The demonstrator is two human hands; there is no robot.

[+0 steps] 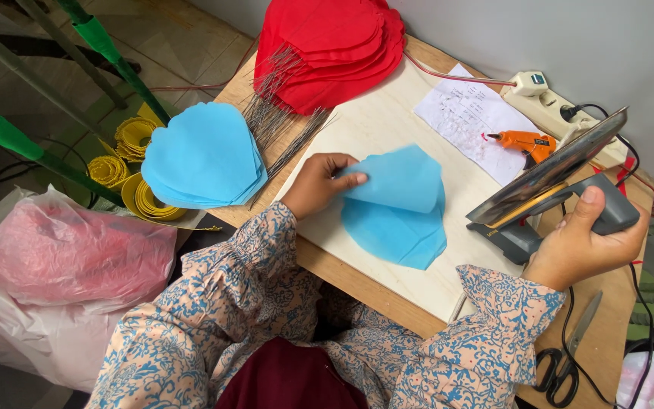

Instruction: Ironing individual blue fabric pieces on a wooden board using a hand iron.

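Fingers of the left hand (318, 184) pinch the folded-over edge of a blue fabric petal (397, 208) lying on the pale board (387, 121) just beside it, while the right hand (580, 246) grips a grey flat iron (550, 189) tilted up, well right of the petal.

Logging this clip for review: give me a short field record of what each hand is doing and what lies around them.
Left hand: lifts one edge of a blue petal-shaped sheet lying on the pale board
Right hand: grips a grey clothes iron, tilted up off the board
Left of board: stack of blue petals, thin wires
Far end: red petals
Right: orange glue gun, scissors
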